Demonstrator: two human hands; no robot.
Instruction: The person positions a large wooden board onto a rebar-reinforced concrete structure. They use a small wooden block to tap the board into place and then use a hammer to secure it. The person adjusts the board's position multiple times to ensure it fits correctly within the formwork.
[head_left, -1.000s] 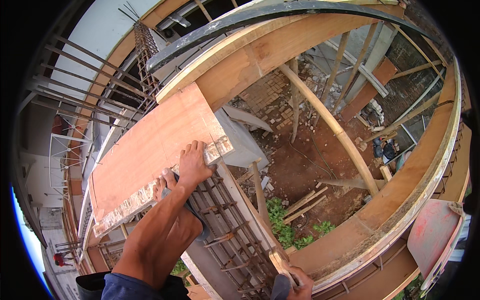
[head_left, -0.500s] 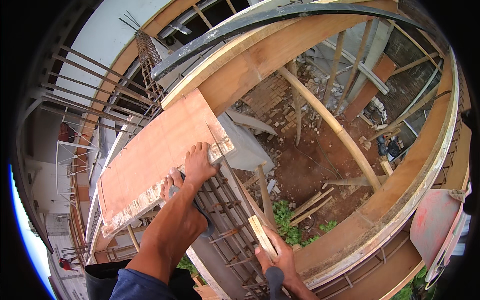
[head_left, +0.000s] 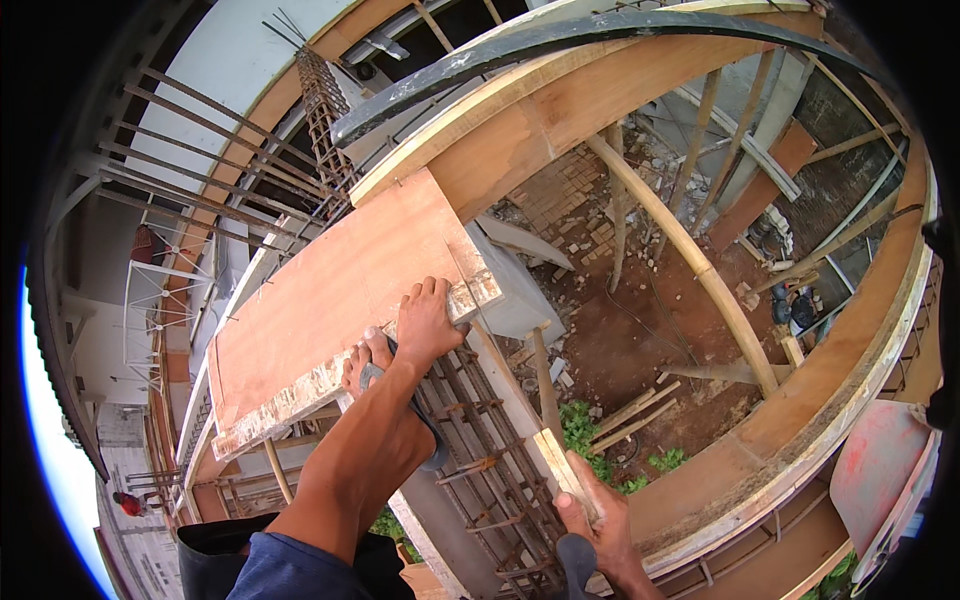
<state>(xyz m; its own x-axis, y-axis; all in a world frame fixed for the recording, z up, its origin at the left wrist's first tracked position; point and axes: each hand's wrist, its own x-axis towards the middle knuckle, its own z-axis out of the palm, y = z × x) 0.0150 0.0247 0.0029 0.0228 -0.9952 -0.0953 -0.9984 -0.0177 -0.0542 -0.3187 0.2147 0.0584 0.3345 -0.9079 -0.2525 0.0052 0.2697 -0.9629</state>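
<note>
Head-mounted fisheye view looks down from the near side of the plywood panel (head_left: 340,290). Panel is close; dirt floor (head_left: 625,340) lies well below it.

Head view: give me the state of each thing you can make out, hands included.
Plywood panel: face uncovered, near edge rough and pale-smeared
Left hand: on the panel near its edge, fingers bent
Sandalled foot: toes at that edge
Wood strip: gripped
Right hand: closed on the strip
Rebar cage: assembled, exposed
Black bar: pale-spotted
Plants: green, leafy
</note>
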